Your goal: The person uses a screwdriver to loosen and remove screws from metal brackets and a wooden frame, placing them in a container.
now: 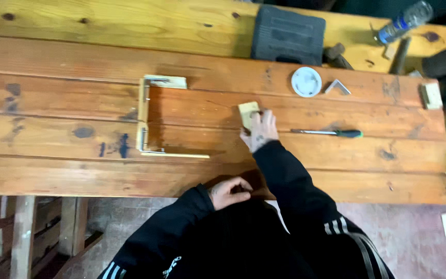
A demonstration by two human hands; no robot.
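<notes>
Pale wooden block [248, 113], green-handled screwdriver [331, 133], white round lid [306, 81].
</notes>
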